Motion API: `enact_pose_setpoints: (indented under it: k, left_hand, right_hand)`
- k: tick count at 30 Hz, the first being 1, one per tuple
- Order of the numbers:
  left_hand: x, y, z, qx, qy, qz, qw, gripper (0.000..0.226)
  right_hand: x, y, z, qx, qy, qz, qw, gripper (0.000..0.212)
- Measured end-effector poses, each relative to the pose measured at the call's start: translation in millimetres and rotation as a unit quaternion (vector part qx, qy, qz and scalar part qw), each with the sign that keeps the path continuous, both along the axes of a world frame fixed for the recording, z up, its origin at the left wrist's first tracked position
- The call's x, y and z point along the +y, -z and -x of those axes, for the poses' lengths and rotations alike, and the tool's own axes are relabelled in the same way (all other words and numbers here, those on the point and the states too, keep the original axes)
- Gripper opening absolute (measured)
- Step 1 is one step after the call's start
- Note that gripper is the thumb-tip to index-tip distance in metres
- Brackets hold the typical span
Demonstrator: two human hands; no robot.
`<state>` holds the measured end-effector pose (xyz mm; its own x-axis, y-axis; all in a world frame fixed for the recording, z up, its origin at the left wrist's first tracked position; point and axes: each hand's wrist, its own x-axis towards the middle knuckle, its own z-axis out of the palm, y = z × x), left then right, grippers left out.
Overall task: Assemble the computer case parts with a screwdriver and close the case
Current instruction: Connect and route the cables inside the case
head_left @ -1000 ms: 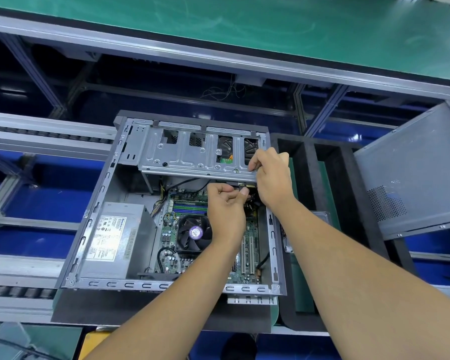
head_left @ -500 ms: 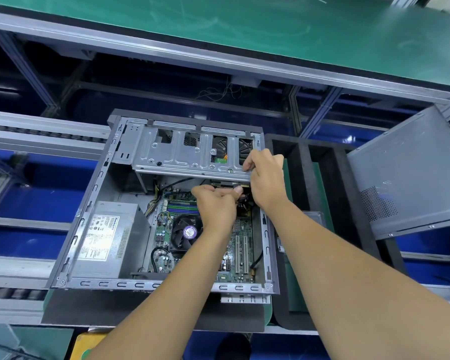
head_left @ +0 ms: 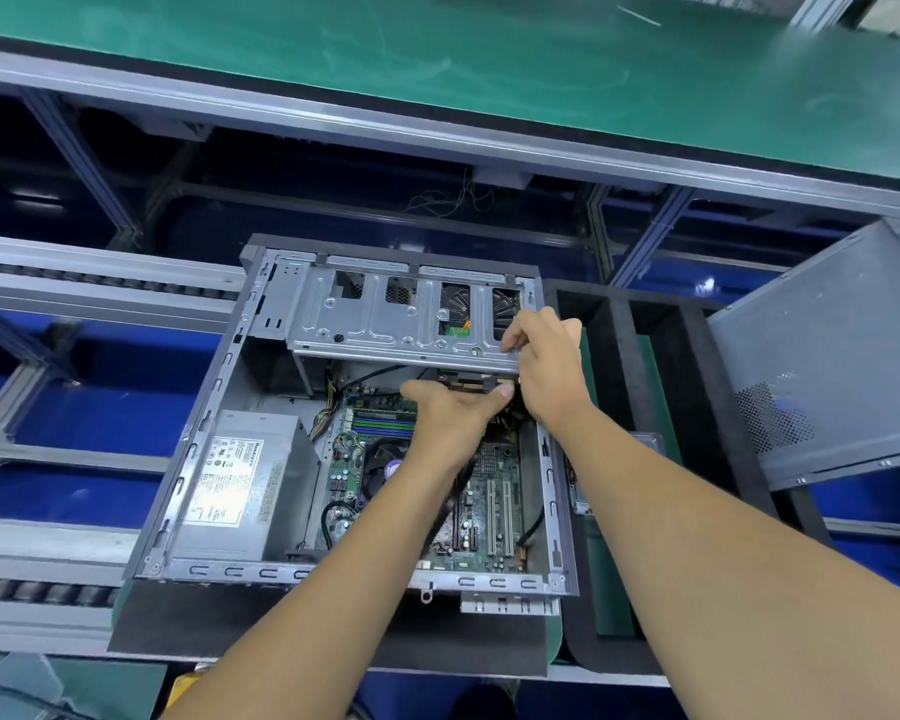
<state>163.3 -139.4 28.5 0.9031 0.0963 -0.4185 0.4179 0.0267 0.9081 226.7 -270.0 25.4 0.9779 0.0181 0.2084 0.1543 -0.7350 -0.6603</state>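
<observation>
1. Head view: the open computer case point(head_left: 178, 491) lay on its side on the conveyor.
2. Right hand point(head_left: 546, 366) pinched the drive cage point(head_left: 385, 330) edge; left hand point(head_left: 453, 418) reached beneath it, grip unclear.
3. The cage looked like stiff, sharp-edged sheet metal; best held by its rim.

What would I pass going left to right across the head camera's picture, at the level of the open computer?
Conveyor rails → power supply → motherboard → black foam tray → loose grey side panel.
</observation>
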Motion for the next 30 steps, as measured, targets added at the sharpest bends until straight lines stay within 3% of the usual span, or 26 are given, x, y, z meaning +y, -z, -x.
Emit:
enact_pose_setpoints:
  k: [2, 4, 6, 8, 11, 14, 16, 19, 22, 27, 30]
  left_hand:
    - [-3, 2, 11, -0.039, 0.029, -0.157, 0.986, 0.072]
    - [-5, 3, 24, -0.131, 0.039, -0.363, 0.922, 0.070]
    - [-7, 4, 34, -0.205, 0.083, -0.416, 0.882, 0.055]
    - [-11, 8, 42, -0.184, 0.131, -0.314, 0.922, 0.033]
    - [-22, 17, 47, -0.066, 0.145, -0.202, 0.966, 0.012]
    - [-39, 24, 45, 0.091, 0.113, -0.055, 0.988, 0.050]
    - [-49, 26, 39, 0.136, 0.050, 0.048, 0.988, 0.064]
    - [-62, 22, 29, 0.126, -0.051, 0.159, 0.978, 0.041]
    - [-67, 18, 28, 0.110, -0.106, 0.184, 0.971, 0.020]
    - [-63, 20, 31, 0.096, -0.145, 0.246, 0.954, 0.041]
    - [-61, 20, 29, 0.083, -0.156, 0.251, 0.952, 0.031]
  right_hand:
    - [0, 1, -2, 0.003, 0.004, -0.014, 1.000, 0.049]
    - [0, 1, -3, 0.008, 0.008, -0.025, 1.000, 0.052]
    - [-1, 1, -3, 0.010, 0.007, -0.031, 0.999, 0.054]
    - [-2, 1, -2, 0.004, -0.001, -0.035, 0.999, 0.055]
    - [-2, -1, -1, 0.006, -0.007, -0.042, 0.999, 0.054]
    - [-2, -2, -1, 0.008, -0.007, -0.039, 0.999, 0.056]
    - [-2, -3, 0, 0.008, -0.008, -0.040, 0.999, 0.056]
    - [-2, -3, 1, 0.002, -0.011, -0.037, 0.999, 0.055]
    - [-2, -4, 0, 0.008, -0.008, -0.043, 0.999, 0.053]
    - [-1, -5, 1, 0.006, -0.001, -0.056, 0.998, 0.048]
    - [-1, -6, 2, 0.011, -0.001, -0.059, 0.998, 0.050]
